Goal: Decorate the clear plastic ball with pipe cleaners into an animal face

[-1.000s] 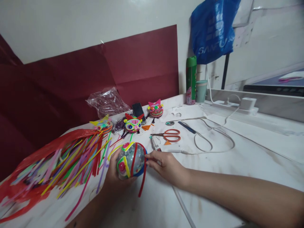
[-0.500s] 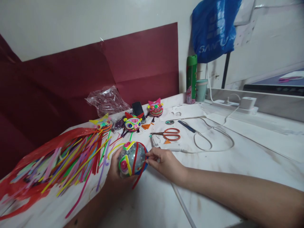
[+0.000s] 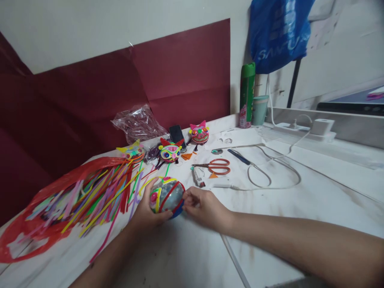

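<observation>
My left hand wraps around a clear round ball, its thumb along the near side. Yellow, green and pink pieces cover the ball's left part, and its lower right is blue. A red pipe cleaner crosses the clear part. At the ball's right edge, my right hand has its fingertips pinched on a red strand; the tips are partly hidden. Beyond the ball stand finished-looking animal heads: one with red horns, one with pink ears and a yellow-eared one.
Colourful pipe cleaners spill from a red plastic bag at left. Orange-handled scissors, a white-corded glue gun or similar tool and a dark-handled tool lie beyond my right hand. A phone and power strip sit farther back.
The ball has been tilted in my left hand, and its left thumb now shows across the near side. The loose red end that hung below the ball no longer shows. The view shifted slightly.
</observation>
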Action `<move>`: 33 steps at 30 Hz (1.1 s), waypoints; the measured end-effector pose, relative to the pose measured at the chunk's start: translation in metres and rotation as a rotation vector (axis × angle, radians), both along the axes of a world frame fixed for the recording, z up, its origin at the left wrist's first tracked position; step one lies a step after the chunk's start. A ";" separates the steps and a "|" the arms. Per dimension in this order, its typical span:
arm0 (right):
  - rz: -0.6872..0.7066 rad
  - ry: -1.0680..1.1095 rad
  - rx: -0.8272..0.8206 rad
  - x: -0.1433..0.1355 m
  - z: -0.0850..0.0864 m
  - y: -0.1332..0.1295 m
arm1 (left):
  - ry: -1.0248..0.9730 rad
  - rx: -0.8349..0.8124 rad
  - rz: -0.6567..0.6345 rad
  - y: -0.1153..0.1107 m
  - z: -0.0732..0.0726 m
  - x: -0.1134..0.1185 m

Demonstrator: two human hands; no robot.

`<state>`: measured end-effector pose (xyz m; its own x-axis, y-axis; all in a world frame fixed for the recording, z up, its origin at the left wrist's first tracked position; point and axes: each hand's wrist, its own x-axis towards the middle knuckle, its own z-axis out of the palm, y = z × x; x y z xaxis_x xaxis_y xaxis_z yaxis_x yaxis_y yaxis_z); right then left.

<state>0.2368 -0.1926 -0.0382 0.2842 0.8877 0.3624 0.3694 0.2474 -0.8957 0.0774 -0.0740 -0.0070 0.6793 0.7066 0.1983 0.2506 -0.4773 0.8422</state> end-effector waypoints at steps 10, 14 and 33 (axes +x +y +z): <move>-0.079 -0.338 0.185 0.018 0.003 -0.003 | -0.053 -0.138 -0.124 0.019 -0.004 -0.007; 0.034 -0.549 0.318 0.015 -0.002 -0.004 | -0.079 -0.133 -0.155 0.019 -0.004 -0.007; 0.046 -0.402 0.284 0.014 -0.004 -0.005 | -0.135 -0.259 -0.279 0.043 -0.025 -0.017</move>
<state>0.2508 -0.1980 -0.0419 0.0349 0.7465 0.6644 0.6548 0.4852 -0.5795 0.0603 -0.0310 -0.0316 0.8321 0.5372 0.1384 0.0205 -0.2791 0.9600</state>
